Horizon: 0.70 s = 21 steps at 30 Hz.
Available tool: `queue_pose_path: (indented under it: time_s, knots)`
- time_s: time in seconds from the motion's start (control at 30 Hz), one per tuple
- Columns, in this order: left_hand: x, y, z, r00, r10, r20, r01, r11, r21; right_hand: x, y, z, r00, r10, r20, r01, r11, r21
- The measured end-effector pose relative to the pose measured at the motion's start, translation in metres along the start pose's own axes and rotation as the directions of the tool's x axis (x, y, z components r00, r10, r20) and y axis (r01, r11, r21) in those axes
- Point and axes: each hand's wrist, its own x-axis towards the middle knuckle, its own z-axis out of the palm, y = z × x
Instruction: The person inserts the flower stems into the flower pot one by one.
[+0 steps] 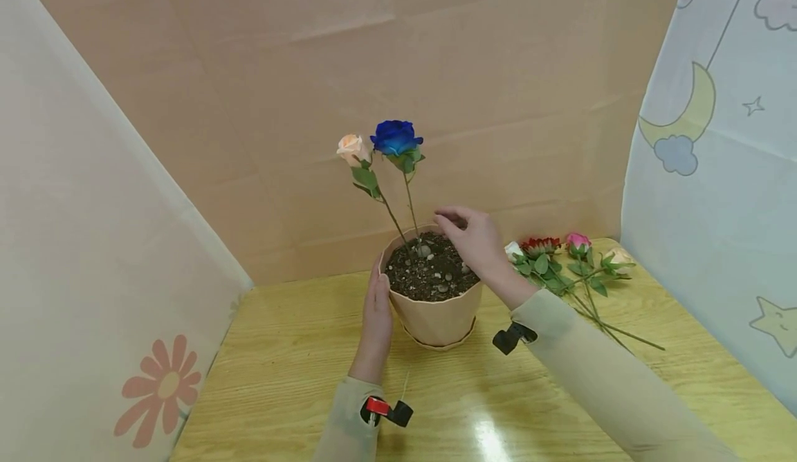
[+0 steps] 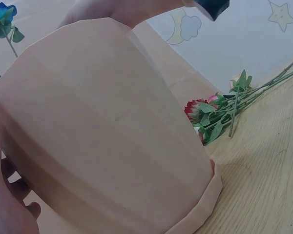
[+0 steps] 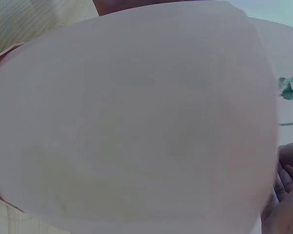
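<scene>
A beige flowerpot (image 1: 436, 318) filled with dark soil (image 1: 429, 279) and pebbles stands on its saucer. In it stand a blue rose (image 1: 396, 138) and a peach rose (image 1: 353, 149), both on thin stems. My left hand (image 1: 377, 317) rests against the pot's left side, fingers pointing up along the wall; the left wrist view shows part of this hand (image 2: 10, 195) beside the pot. Over the right part of the rim hovers my right hand (image 1: 476, 244), fingers loosely bent with nothing visible between them. In the right wrist view the pot wall (image 3: 136, 117) hides most of the scene.
On the wooden table (image 1: 286, 351), right of the pot, lies a bunch of loose artificial flowers: a red flower (image 1: 540, 245), a pink rose (image 1: 578, 242), a cream rose (image 1: 618, 260) and a white one (image 1: 513, 251). Cloth walls enclose the back and both sides.
</scene>
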Motion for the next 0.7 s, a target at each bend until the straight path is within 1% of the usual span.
queue_pose_path:
  time_s: [0.1, 0.27, 0.3, 0.37, 0.5, 0.6, 0.7]
  knots:
    - [0.0, 0.0, 0.0, 1.0, -0.007, -0.003, 0.007, 1.0, -0.016, -0.004, -0.002, -0.01, 1.0, 0.014, -0.008, -0.014, 1.0, 0.007]
    - [-0.001, -0.001, -0.001, 1.0, -0.012, -0.004, 0.012, 0.999, -0.033, -0.01, -0.002, -0.024, 0.998, 0.068, 0.001, -0.068, 0.996, 0.062]
    - [-0.001, -0.002, -0.001, 1.0, -0.011, -0.005, 0.011, 0.999, -0.031, -0.011, -0.001, -0.027, 0.997, 0.074, -0.001, -0.074, 0.995, 0.06]
    - [-0.001, -0.001, 0.0, 1.0, -0.007, -0.004, 0.007, 1.0, -0.028, -0.014, 0.001, -0.033, 0.997, 0.073, -0.012, -0.072, 0.996, 0.043]
    - [-0.001, 0.002, 0.0, 1.0, -0.006, -0.006, 0.006, 1.0, -0.021, -0.021, 0.004, -0.047, 0.999, 0.043, -0.033, -0.044, 0.998, -0.037]
    - [-0.002, 0.004, 0.001, 1.0, -0.008, -0.001, 0.008, 1.0, -0.016, -0.026, 0.005, -0.058, 0.999, 0.025, -0.034, -0.027, 0.997, -0.067]
    - [-0.002, 0.004, 0.0, 1.0, 0.004, 0.006, -0.004, 1.0, -0.003, -0.029, 0.006, -0.069, 0.999, 0.012, -0.037, -0.016, 0.995, -0.096]
